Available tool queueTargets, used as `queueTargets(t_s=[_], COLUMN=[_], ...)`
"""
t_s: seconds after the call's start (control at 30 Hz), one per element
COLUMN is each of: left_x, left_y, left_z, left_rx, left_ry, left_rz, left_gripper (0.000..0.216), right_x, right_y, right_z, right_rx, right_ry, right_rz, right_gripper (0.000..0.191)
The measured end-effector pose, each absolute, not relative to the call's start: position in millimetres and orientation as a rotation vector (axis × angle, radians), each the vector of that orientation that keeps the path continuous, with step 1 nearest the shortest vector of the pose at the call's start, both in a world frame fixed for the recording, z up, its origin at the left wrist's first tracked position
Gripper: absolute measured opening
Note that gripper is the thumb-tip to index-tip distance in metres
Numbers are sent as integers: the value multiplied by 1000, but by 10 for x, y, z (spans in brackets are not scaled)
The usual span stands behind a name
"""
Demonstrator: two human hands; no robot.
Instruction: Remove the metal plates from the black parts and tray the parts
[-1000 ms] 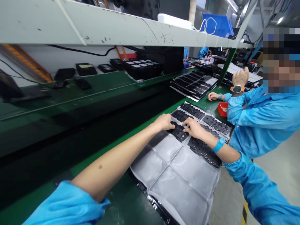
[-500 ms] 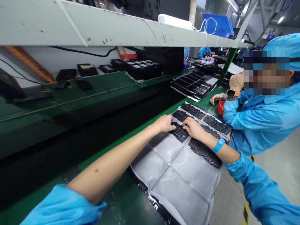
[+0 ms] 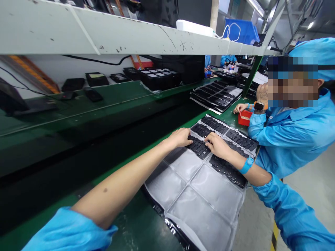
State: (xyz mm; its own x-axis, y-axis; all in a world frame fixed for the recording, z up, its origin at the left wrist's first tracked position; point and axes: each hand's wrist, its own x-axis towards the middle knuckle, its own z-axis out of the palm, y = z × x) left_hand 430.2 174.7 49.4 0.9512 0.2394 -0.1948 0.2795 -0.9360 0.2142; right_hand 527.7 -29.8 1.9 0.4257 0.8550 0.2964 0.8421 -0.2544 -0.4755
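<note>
A grey compartment tray (image 3: 183, 174) with a shiny black rim lies at an angle on the green bench. Its far compartments hold rows of thin black parts, flat and overlapping; their exact kind is too small to tell. My left hand (image 3: 180, 137) is closed at the left end of one row of black parts (image 3: 199, 148), thumb and fingertips touching it. Over the right end of that same row, my right hand (image 3: 218, 144) has bent fingers pressed together on the parts. More parts (image 3: 227, 170) lie in the adjacent compartment under my right forearm.
Close on the right sits a co-worker in blue (image 3: 290, 129), an arm near a red box (image 3: 244, 118). Stacked loaded trays (image 3: 216, 92) lie farther back. A grey shelf beam (image 3: 131, 31) crosses above. A dark recessed strip (image 3: 91, 143) runs along the left.
My left hand has shifted slightly left, and my right hand stays on the same row. More of the red box shows beside the co-worker's arm. The view has shifted a little.
</note>
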Motion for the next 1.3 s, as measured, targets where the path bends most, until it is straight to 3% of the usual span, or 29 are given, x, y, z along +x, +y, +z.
queueTargets(t_s=[0.13, 0.3, 0.53, 0.7, 0.83, 0.97, 1.3], left_x=[4287, 3836, 1852, 52, -827, -1211, -1327], left_y=[1728, 1810, 2224, 1759, 1162, 886, 946], left_z=[571, 1006, 1451, 1015, 438, 10, -223], left_rx=[2850, 2775, 2659, 2510, 2435, 2397, 2347], left_ry=[351, 450, 805, 1204, 1362, 1401, 1184], left_rz=[-177, 15, 140, -221, -193, -78, 87], left_gripper=[26, 25, 32, 19, 41, 66, 43], right_x=[5179, 4799, 4284, 3696, 2901, 1988, 524], right_y=[-425, -940, -1719, -1721, -1515, -1141, 363], right_z=[176, 434, 231, -57, -11, 81, -1], right_rx=[-2074, -1927, -1867, -1644, -1446, -1288, -1502], right_ry=[-1431, -1452, -1533, -1672, -1698, -1718, -2284], right_rz=[-13, -49, 85, 259, 495, 743, 624], right_gripper=[18, 15, 20, 18, 15, 15, 35])
